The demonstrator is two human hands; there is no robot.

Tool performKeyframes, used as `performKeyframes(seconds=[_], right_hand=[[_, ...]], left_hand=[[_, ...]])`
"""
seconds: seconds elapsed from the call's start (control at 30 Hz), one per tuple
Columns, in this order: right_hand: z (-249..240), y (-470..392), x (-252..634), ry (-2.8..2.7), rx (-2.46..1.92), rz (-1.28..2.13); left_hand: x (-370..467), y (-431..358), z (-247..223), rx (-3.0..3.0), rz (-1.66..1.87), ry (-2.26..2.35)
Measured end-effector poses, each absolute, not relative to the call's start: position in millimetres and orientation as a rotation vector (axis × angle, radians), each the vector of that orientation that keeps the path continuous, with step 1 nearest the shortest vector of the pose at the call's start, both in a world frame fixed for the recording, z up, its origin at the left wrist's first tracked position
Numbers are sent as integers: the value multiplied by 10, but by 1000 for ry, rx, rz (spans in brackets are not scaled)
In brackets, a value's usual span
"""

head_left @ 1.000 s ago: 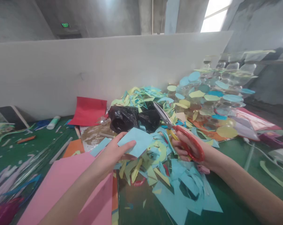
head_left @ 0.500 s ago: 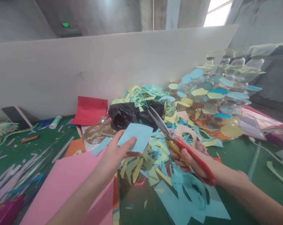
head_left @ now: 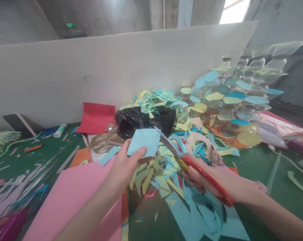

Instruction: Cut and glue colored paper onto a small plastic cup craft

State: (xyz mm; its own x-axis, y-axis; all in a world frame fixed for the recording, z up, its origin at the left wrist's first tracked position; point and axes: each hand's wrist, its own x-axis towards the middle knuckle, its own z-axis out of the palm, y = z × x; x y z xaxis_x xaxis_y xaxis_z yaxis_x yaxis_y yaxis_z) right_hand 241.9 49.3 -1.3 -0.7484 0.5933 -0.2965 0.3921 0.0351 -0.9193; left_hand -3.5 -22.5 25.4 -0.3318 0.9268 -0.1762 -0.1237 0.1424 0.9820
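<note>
I have the left hand [head_left: 127, 162] closed on a piece of light blue paper [head_left: 144, 143], the thumb lying on its face and the fingers behind. The right hand [head_left: 200, 174] is wrapped around the red and yellow handles of the scissors [head_left: 169, 144], whose blades point up and away toward that paper. Their tip sits right by its upper right corner; I can't tell from my view whether they touch.

Under both hands I see a dark green table [head_left: 256, 165], crowded with paper. A large pink sheet [head_left: 81, 190] spreads beneath the left forearm, and blue offcuts [head_left: 206, 214] lie below the right hand. Curled yellow and blue scraps [head_left: 163, 164] fill the space between the two grips. Just beyond the held paper is a black plastic bag [head_left: 131, 122], with a heap of thin paper strips [head_left: 153, 98] behind it. Past the left hand stands a red sheet [head_left: 97, 118], with a white tube [head_left: 60, 130] farther left. Beyond the right hand rise stacked clear containers [head_left: 256, 63] among colored paper discs [head_left: 224, 90].

A pale panel [head_left: 116, 67] closes off the far side of the table. Over it I get bare grey walls [head_left: 128, 16], a lit green sign [head_left: 69, 25] at upper left and a bright window [head_left: 234, 11] at upper right.
</note>
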Motion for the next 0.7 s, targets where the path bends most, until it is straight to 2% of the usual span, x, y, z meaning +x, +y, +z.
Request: performKeyframes(seconds=[0.13,0.57,0.7], right_hand=[[168,421,2315,-2060,-1164,1840],[-1,406,2171,-1821,-1083,2064],[-91,411,2159,-1608,-1012,2239]], left_hand=[[-23,-229,213,825,1355,1512],[1,-249,176,828,1457,1408],[-1,-249,180,805,1443,1387]])
